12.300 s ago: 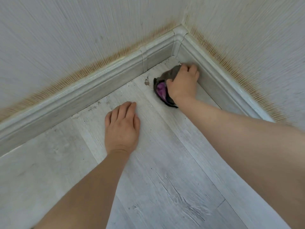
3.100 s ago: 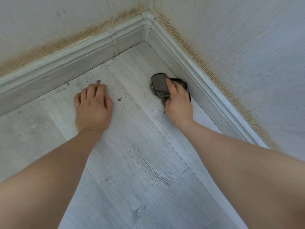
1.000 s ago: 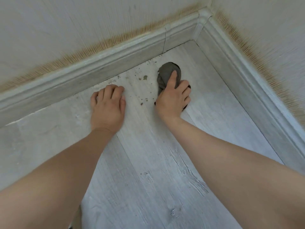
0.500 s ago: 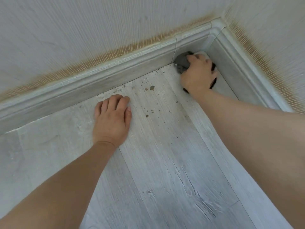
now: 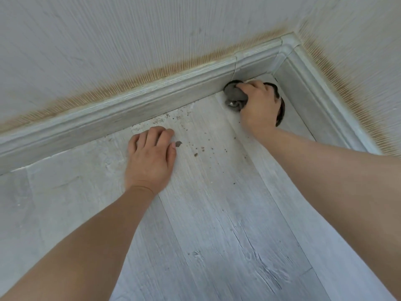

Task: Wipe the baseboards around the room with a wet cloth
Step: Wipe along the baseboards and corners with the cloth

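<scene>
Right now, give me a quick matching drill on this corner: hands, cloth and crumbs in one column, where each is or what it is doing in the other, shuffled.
Things:
1. left hand
2. right hand
3. cloth
4. dark crumbs

States:
A. bunched up, pressed against the foot of the baseboard near the corner
B. scattered loose on the floor between the two hands
C. resting on the floor, holding nothing
D. gripping the cloth

Pairs: 1-C, 2-D, 3-A, 4-B
</scene>
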A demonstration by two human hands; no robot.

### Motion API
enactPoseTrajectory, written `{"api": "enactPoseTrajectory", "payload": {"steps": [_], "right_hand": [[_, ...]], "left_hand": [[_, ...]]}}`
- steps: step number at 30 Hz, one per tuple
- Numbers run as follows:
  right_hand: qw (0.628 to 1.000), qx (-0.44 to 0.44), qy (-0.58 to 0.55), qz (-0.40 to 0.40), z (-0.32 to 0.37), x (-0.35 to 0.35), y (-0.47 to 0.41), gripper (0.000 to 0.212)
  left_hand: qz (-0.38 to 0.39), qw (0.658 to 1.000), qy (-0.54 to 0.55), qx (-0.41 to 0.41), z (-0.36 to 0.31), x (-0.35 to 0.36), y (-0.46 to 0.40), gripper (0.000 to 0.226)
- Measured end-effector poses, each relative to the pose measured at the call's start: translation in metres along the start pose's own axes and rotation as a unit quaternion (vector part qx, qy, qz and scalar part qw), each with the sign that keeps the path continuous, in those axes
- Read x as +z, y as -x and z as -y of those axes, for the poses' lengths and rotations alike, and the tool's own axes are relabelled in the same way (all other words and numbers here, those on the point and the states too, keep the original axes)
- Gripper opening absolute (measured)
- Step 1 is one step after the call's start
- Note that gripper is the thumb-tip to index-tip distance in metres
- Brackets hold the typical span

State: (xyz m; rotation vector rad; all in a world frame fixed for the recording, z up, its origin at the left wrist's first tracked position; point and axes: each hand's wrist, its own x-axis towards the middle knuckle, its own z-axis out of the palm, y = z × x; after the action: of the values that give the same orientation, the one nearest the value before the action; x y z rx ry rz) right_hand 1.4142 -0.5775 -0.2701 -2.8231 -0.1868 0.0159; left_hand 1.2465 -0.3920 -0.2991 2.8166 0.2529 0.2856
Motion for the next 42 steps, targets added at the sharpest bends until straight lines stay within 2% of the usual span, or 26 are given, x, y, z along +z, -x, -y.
{"api": "enactPoseTrajectory", "payload": {"steps": [3,5,8,10,11,14,15,17,20,22,26,28,30,32,34,36,42], "right_hand": [[1.000,-0.008,-0.002,0.010,0.019,0.009,0.006,0.045],[0.998,-0.061,-0.007,0.027,0.038,0.015,0.020,0.040],[0.989,-0.102,-0.054,0.088,0.047,0.010,0.025,0.032],[0.986,-0.085,-0.088,0.115,0.037,0.003,0.015,0.029],[0.988,-0.063,-0.095,0.106,0.028,-0.001,0.008,0.028],[0.985,0.087,-0.146,0.034,0.012,-0.006,-0.007,0.024],[0.989,0.089,-0.113,0.029,0.012,-0.004,-0.006,0.025],[0.996,0.043,-0.066,0.033,0.022,0.003,0.002,0.027],[0.994,-0.056,-0.077,0.058,0.049,0.016,0.024,0.025],[0.989,-0.116,-0.045,0.080,0.062,0.020,0.033,0.027],[0.977,-0.169,-0.018,0.127,0.054,0.006,0.031,0.043],[0.977,-0.172,-0.016,0.123,0.045,-0.003,0.030,0.047],[0.991,-0.120,-0.027,0.062,0.035,-0.015,0.025,0.046],[0.999,-0.017,-0.032,0.015,0.022,-0.026,0.013,0.043],[0.994,0.105,-0.037,0.007,0.008,-0.032,0.000,0.039],[0.982,0.184,-0.032,0.012,-0.005,-0.032,-0.013,0.036],[0.982,0.167,0.019,0.087,-0.010,-0.019,-0.042,0.049]], "left_hand": [[-0.003,1.000,-0.002,-0.002,0.001,0.001,0.000,0.031],[0.000,1.000,-0.006,-0.003,0.002,0.001,0.001,0.031],[0.001,1.000,-0.007,-0.001,0.000,0.000,0.000,0.032],[0.002,1.000,-0.005,0.001,0.000,0.000,0.000,0.031],[0.001,1.000,-0.005,0.000,0.000,0.000,0.000,0.031],[0.002,1.000,-0.010,-0.003,0.000,0.001,0.000,0.028],[0.001,1.000,-0.010,-0.004,0.000,0.001,0.000,0.027],[0.000,1.000,-0.008,-0.002,0.000,0.001,0.000,0.027],[0.002,1.000,-0.014,-0.002,0.001,0.000,0.000,0.030],[0.004,1.000,-0.017,-0.002,0.000,0.000,0.000,0.031],[0.004,1.000,-0.018,-0.005,-0.001,-0.001,0.000,0.030],[0.005,1.000,-0.019,-0.005,0.000,-0.001,0.000,0.029],[0.006,1.000,-0.017,-0.005,0.000,0.000,0.000,0.028],[0.005,1.000,-0.018,-0.006,-0.001,0.000,0.000,0.028],[0.005,1.000,-0.019,-0.006,-0.001,0.000,0.000,0.028],[0.005,1.000,-0.016,-0.006,-0.001,0.000,0.000,0.029],[0.004,1.000,-0.012,-0.004,0.001,0.000,-0.001,0.031]]}}
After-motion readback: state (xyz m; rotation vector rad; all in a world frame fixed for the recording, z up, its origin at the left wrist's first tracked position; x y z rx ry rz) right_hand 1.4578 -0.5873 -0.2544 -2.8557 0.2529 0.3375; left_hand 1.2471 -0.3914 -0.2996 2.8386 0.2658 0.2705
